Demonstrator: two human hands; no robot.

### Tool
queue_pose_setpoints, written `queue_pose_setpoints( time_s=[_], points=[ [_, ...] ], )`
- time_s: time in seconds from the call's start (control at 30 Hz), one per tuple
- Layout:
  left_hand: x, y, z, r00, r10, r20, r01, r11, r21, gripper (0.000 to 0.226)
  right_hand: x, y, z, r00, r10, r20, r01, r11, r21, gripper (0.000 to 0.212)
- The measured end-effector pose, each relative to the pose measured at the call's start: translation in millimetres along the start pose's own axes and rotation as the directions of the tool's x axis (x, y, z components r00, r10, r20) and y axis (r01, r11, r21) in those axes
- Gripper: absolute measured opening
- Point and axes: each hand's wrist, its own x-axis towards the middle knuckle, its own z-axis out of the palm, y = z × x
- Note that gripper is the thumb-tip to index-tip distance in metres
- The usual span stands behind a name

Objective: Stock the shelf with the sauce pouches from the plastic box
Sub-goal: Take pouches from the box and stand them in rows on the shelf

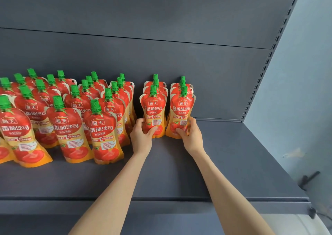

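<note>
Red and orange sauce pouches with green caps stand upright on a dark grey shelf (233,163). Two short rows stand near the back panel. My left hand (142,136) grips the lower part of the front pouch of the left row (153,109), thumb across its front. My right hand (191,136) grips the bottom of the front pouch of the right row (181,109). Both pouches stand on the shelf. Two more pouches stand behind each. The plastic box is out of view.
Several rows of the same pouches (71,127) fill the shelf's left half, reaching nearer the front edge. The shelf's right part is bare up to the slotted upright (265,69). A blue-grey wall (305,91) lies to the right.
</note>
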Motion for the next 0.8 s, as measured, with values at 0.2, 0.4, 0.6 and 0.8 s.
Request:
queue_pose_setpoints(
  time_s=[0.2, 0.4, 0.6, 0.8],
  points=[
    [-2, 2, -4, 0.999, 0.004, 0.041, -0.005, 1.0, 0.014, 0.045, -1, 0, -1, 1.0, 0.002, 0.007, -0.002, 1.0, -0.005, 0.05],
    [-7, 9, -7, 0.997, -0.02, 0.076, 0.015, 0.998, 0.065, 0.053, -5, -3, -4, 0.999, 0.027, -0.017, -0.029, 0.992, -0.119, 0.057],
    [-29, 12, -18, 0.998, 0.014, 0.061, -0.026, 0.98, 0.198, 0.053, -28, -2, -19, 0.999, 0.004, -0.052, -0.011, 0.993, -0.121, 0.062],
    [-67, 46, -41, 0.982, 0.161, 0.102, -0.174, 0.976, 0.134, 0.032, -69, -17, -53, 0.992, -0.108, -0.068, 0.102, 0.991, -0.091, 0.033]
  ],
)
